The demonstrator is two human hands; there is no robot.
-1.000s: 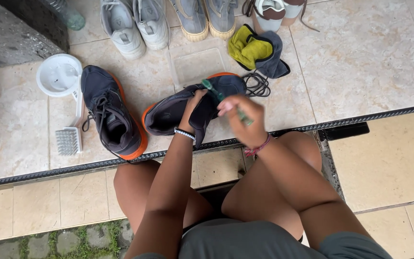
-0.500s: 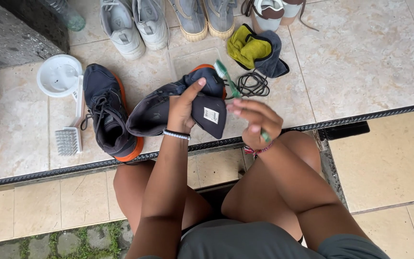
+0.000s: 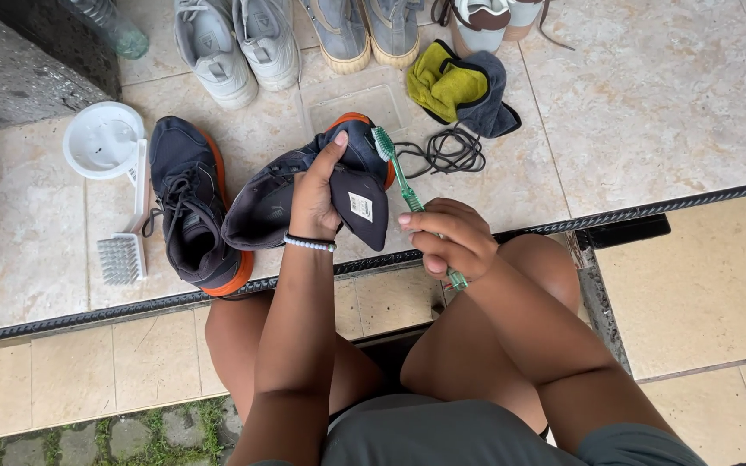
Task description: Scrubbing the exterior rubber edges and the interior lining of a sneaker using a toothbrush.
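You are partway through scrubbing a dark shoe [image 3: 304, 194] with orange trim, held up over the tiled floor [image 3: 649, 103] in front of your knees. Your left hand [image 3: 314, 200] is wrapped around it, thumb up along the tongue, which hangs out toward you. Your right hand [image 3: 449, 242] is closed around the handle of a green toothbrush [image 3: 401, 183], whose bristles sit at the shoe's collar. I judge the next stroke needs a steady grip and short, firm passes. Its partner shoe [image 3: 190, 203] lies just left, beside a white scrub brush [image 3: 124, 250].
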